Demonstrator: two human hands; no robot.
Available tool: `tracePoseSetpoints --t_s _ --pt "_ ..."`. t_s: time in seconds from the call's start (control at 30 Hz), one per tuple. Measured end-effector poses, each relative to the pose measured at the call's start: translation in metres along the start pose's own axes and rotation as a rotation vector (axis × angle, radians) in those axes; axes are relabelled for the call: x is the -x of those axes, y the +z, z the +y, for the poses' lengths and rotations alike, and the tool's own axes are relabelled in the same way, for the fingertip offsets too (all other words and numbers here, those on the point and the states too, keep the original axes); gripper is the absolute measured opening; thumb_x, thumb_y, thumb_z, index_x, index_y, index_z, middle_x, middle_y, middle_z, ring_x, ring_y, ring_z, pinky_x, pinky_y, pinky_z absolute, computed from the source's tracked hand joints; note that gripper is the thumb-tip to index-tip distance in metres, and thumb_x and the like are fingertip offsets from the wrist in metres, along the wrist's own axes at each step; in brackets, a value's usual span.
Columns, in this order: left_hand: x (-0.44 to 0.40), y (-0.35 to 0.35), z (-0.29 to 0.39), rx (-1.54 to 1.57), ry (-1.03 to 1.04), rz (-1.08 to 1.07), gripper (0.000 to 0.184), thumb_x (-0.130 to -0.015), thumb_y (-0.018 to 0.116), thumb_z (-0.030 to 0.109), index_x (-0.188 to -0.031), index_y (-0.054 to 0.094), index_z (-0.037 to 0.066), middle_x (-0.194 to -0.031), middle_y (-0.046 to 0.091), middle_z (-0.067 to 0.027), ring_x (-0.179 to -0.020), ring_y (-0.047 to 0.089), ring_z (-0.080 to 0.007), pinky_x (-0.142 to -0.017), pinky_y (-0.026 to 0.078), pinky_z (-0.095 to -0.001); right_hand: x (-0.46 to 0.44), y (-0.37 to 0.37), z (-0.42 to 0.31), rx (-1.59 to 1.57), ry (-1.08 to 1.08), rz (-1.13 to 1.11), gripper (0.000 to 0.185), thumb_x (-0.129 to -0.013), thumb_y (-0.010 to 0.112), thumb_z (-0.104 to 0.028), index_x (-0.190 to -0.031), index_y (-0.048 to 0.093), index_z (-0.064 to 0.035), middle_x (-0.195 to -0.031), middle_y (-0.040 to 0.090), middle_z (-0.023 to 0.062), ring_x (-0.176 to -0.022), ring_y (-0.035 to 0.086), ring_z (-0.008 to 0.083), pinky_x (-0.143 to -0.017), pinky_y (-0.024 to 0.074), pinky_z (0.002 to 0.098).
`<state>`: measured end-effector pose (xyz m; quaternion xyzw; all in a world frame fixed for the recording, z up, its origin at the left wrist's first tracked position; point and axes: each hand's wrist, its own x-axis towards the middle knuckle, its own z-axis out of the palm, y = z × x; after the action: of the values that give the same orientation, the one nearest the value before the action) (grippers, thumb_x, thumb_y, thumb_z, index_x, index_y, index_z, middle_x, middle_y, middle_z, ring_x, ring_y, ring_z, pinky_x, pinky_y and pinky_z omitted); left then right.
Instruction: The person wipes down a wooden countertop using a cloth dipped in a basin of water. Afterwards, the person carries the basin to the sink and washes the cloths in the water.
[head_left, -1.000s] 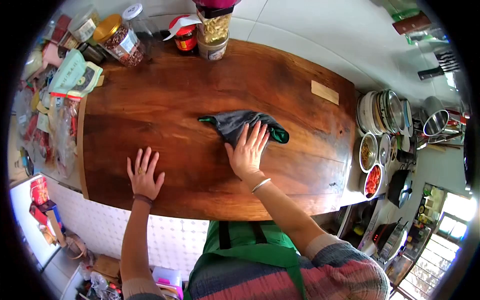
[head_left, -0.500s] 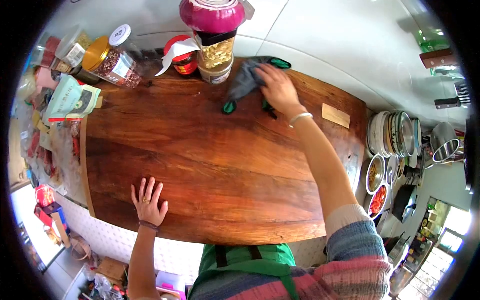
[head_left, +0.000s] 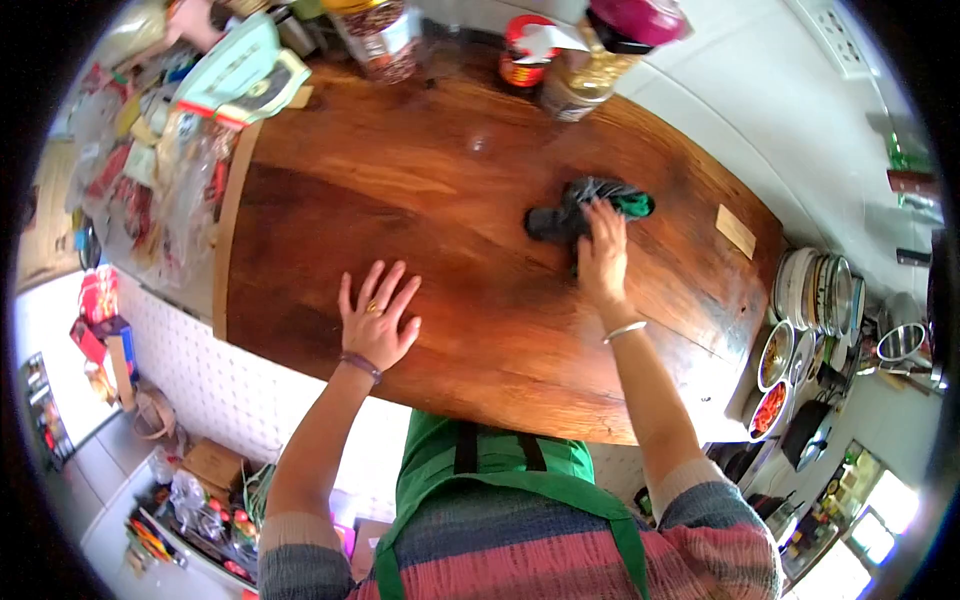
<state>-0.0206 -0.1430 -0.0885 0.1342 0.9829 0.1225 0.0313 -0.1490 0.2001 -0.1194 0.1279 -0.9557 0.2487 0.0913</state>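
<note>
Head: right hand (head_left: 603, 262) touches cloth (head_left: 570, 212); jar label (head_left: 399, 38) unreadable.

Glare whitens the window (head_left: 893, 500) and the tabletop (head_left: 480, 230) at right; curved edges blacken.

The cloth (head_left: 548, 224) is dark grey with green parts; the tabletop (head_left: 450, 215) is reddish brown with darker streaks. The apron (head_left: 428, 455) is green with black bands (head_left: 466, 450), the shirt (head_left: 500, 562) striped pink, grey and blue, the bangle (head_left: 624, 331) silver.
</note>
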Motion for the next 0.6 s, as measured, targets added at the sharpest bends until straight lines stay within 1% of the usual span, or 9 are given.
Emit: tracePoseSetpoints --t_s 0.1,0.17,0.23,0.27,0.33,0.4,0.43,0.47,0.6 --pt "0.005 -0.003 -0.007 0.128 -0.017 0.006 0.057 -0.078 0.065 0.037 -0.131 0.052 0.019 -0.147 0.034 -0.0031 -0.138 0.028 -0.0246 -0.112 0.008 -0.0587 -0.013 0.040 -0.061 -0.125 -0.011 -0.015 0.040 -0.079 0.058 -0.005 -0.119 0.057 -0.0064 -0.128 0.054 0.0149 -0.124 0.046 0.0339 -0.109 0.0289 0.0472" --pt "0.011 0.000 -0.018 0.306 -0.025 0.125 0.054 -0.082 0.062 0.035 -0.131 0.051 0.016 -0.145 0.038 -0.0066 -0.135 0.033 -0.0264 -0.112 0.015 -0.0556 -0.047 0.069 -0.118 -0.348 0.050 -0.111 0.039 -0.080 0.061 -0.008 -0.119 0.057 -0.0058 -0.125 0.056 0.0159 -0.119 0.049 0.0346 -0.105 0.0342 0.0442" --pt "0.019 0.019 -0.035 0.552 -0.044 0.312 0.050 -0.085 0.060 0.034 -0.130 0.052 0.014 -0.142 0.041 -0.0097 -0.134 0.036 -0.0280 -0.112 0.020 -0.0519 -0.082 0.073 -0.186 -0.506 0.165 -0.395 0.039 -0.080 0.063 -0.010 -0.119 0.057 -0.0076 -0.125 0.056 0.0167 -0.118 0.048 0.0357 -0.101 0.0383 0.0424" --pt "0.021 0.006 -0.038 0.692 -0.146 0.416 0.045 -0.089 0.057 0.031 -0.129 0.053 0.009 -0.138 0.046 -0.0137 -0.130 0.040 -0.0308 -0.109 0.028 -0.0449 -0.093 0.071 -0.206 -0.483 -0.031 -0.347 0.040 -0.080 0.064 -0.011 -0.120 0.057 -0.0087 -0.126 0.055 0.0167 -0.120 0.047 0.0356 -0.101 0.0385 0.0425" --pt "0.034 -0.018 -0.060 0.646 -0.271 0.532 0.044 -0.090 0.056 0.030 -0.128 0.054 0.007 -0.137 0.047 -0.0141 -0.128 0.041 -0.0314 -0.107 0.030 -0.0428 -0.109 0.069 -0.242 -0.435 -0.424 -0.244 0.043 -0.079 0.065 -0.012 -0.122 0.057 -0.0110 -0.129 0.053 0.0168 -0.123 0.044 0.0354 -0.101 0.0387 0.0427" --pt "0.048 -0.034 -0.087 0.617 -0.388 0.637 0.041 -0.093 0.052 0.027 -0.128 0.054 0.005 -0.135 0.048 -0.0140 -0.126 0.043 -0.0314 -0.105 0.032 -0.0417 -0.103 0.058 -0.272 -0.420 -0.611 -0.458 0.048 -0.079 0.066 -0.012 -0.126 0.056 -0.0142 -0.136 0.048 0.0146 -0.128 0.040 0.0337 -0.104 0.0365 0.0412" --pt "0.052 -0.043 -0.097 0.576 -0.436 0.706 0.039 -0.087 0.056 0.014 -0.124 0.054 0.004 -0.131 0.051 -0.0162 -0.122 0.046 -0.0339 -0.102 0.036 -0.0403 -0.095 0.052 -0.282 -0.410 -0.701 -0.565 0.050 -0.079 0.067 -0.012 -0.127 0.055 -0.0159 -0.139 0.046 0.0135 -0.131 0.037 0.0328 -0.105 0.0354 0.0405" --pt "0.056 -0.050 -0.106 0.591 -0.468 0.755 0.040 -0.087 0.057 0.017 -0.125 0.055 0.005 -0.131 0.051 -0.0162 -0.122 0.046 -0.0342 -0.102 0.036 -0.0413 -0.088 0.047 -0.289 -0.382 -0.733 -0.662 0.055 -0.077 0.069 -0.011 -0.130 0.053 -0.0145 -0.143 0.041 0.0147 -0.132 0.037 0.0319 -0.107 0.0333 0.0397" --pt "0.040 -0.058 -0.133 0.336 -0.381 0.639 0.051 -0.085 0.060 0.031 -0.130 0.052 0.009 -0.139 0.044 -0.0167 -0.128 0.040 -0.0330 -0.107 0.029 -0.0453 -0.075 0.052 -0.280 -0.544 -0.408 -0.528 0.048 -0.079 0.067 -0.010 -0.125 0.055 -0.0047 -0.130 0.053 0.0179 -0.120 0.050 0.0353 -0.101 0.0410 0.0404"
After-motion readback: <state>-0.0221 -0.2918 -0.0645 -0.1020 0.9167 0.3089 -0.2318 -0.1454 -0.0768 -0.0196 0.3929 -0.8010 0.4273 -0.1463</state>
